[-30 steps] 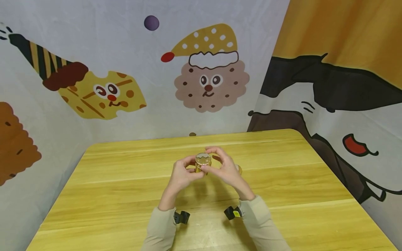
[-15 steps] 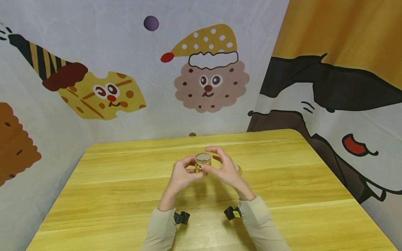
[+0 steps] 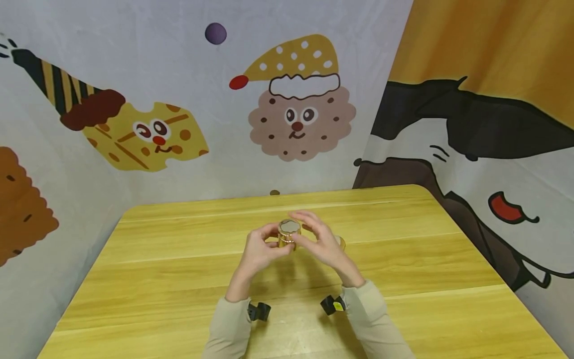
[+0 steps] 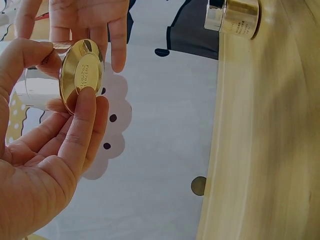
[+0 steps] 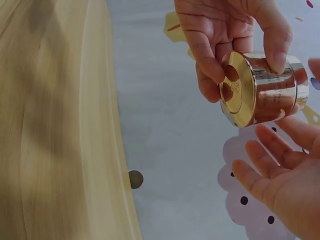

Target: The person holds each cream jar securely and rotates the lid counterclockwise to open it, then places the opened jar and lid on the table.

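Observation:
A shiny gold cosmetic jar [image 3: 288,233] with a silvery-topped lid is held up above the table, between both hands. My left hand [image 3: 261,249] grips its lower body; in the left wrist view its fingers lie under the gold base [image 4: 86,75], which bears stamped characters. My right hand [image 3: 322,243] is at the lid [image 5: 301,82], thumb by the near rim and index finger raised beyond the far side. Seen from the right wrist, the fingers [image 5: 260,167] of that hand are spread and fairly straight beside the jar.
A second gold container [image 4: 240,19] stands on the wooden table [image 3: 179,279], mostly hidden behind my right hand in the head view. A cartoon-printed cloth backdrop [image 3: 233,164] rises behind the table's far edge.
The jar's top tilts slightly and its reflection has shifted to plain grey. My right hand's index finger has moved a little left, and its thumb slightly right along the lid. The left hand stays put.

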Tool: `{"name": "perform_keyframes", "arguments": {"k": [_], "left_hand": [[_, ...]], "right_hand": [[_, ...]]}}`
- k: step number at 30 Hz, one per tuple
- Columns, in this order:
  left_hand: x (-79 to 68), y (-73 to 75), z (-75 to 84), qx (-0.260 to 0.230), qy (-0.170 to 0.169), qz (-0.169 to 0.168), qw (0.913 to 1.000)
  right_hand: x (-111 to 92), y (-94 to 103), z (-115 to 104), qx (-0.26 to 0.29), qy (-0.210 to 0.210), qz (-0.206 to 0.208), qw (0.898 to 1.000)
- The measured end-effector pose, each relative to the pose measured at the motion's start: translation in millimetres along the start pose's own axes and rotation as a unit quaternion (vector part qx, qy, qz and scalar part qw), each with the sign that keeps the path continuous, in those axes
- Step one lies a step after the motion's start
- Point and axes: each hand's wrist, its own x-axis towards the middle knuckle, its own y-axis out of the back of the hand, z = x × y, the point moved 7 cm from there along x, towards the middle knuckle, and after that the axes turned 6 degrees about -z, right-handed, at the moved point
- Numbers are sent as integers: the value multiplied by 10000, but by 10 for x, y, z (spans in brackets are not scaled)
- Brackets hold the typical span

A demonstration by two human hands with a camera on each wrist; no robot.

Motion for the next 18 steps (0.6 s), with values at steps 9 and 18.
{"name": "perform_keyframes", "arguments": {"k": [9,18], "left_hand": [[10,0,-24,-40,-35,2,10000],[1,6,-16,48,34,-21,10000]], "right_hand": [[8,15,73,283,-417,317,9982],[-4,-5,15,-149,59,-50,9999]]}}
